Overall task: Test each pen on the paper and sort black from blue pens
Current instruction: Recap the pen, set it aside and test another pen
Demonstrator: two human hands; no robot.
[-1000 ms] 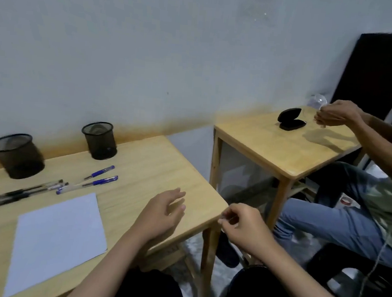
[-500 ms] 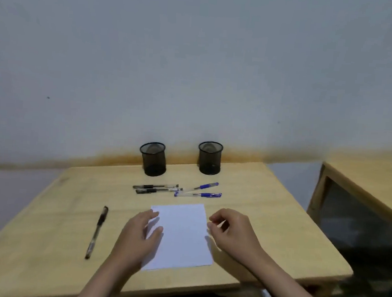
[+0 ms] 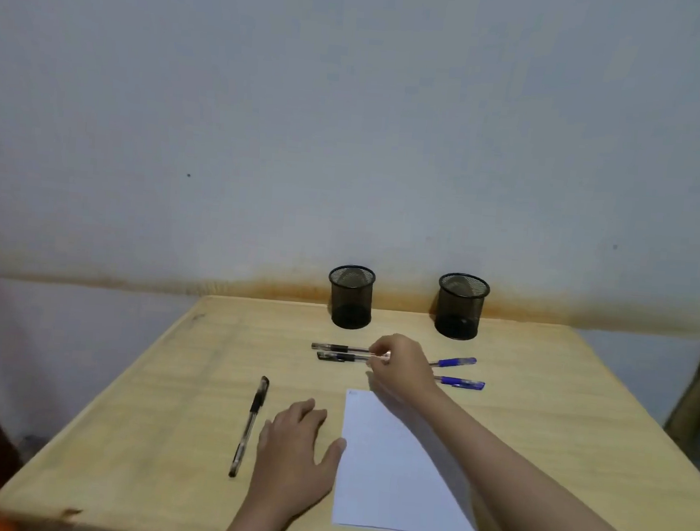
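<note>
My right hand (image 3: 405, 368) reaches over the top of the paper (image 3: 391, 469), its fingers (image 3: 379, 351) curled and pinching one of the two black pens (image 3: 339, 353) lying side by side on the worktop (image 3: 578, 430). Two blue pens (image 3: 457, 372) lie just right of that hand. My left hand (image 3: 296, 449) rests flat, fingers relaxed, thumb touching the paper's left edge. A lone black pen (image 3: 250, 425) lies beside it. Two mesh cups (image 3: 406, 301) stand upright at the back.

A pale wall (image 3: 351, 118) rises behind the wooden table (image 3: 162, 397).
</note>
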